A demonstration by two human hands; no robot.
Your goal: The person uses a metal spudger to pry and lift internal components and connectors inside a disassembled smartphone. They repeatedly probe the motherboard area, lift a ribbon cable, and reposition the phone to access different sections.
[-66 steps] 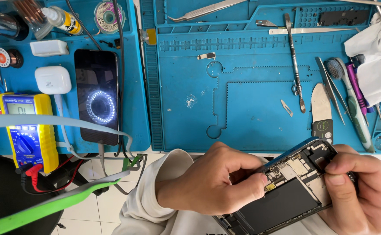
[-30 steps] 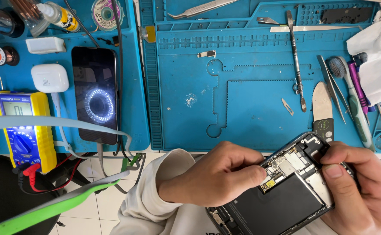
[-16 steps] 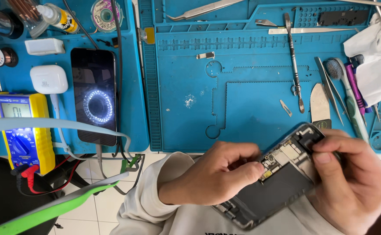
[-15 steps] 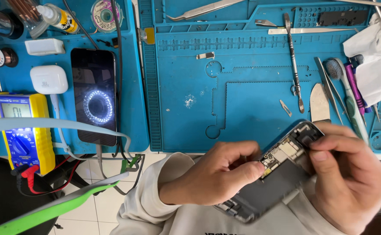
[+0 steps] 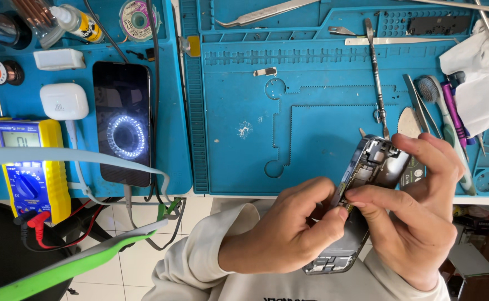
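While both hands work above the lap, off the table's near edge, the opened phone (image 5: 367, 184) hangs in the air with nothing under it. The left hand (image 5: 280, 234) has its grip clenched, thumb and forefinger pinched at the phone's left edge, seemingly on a very small part I cannot make out. The right hand (image 5: 417, 212) is grasping the phone, fingers wrapped over its upper end and forefinger pressed along the side toward the left fingertips.

My judgement is that the main risk is the tilt: the phone stands nearly on edge, held only by the right hand, so a slip would send it to the lap or the floor. A loose part pinched that small could spring away and be lost on the tiles below. Pressing near the exposed boards could also bend a connector.

Farther off, the blue mat (image 5: 311, 134) carries a spudger (image 5: 375, 72), tweezers (image 5: 266, 12) and a brush (image 5: 442, 120) just beyond the right hand; a sleeve could sweep them. To the left lie a dark phone (image 5: 123, 122) and a yellow meter (image 5: 29, 167).
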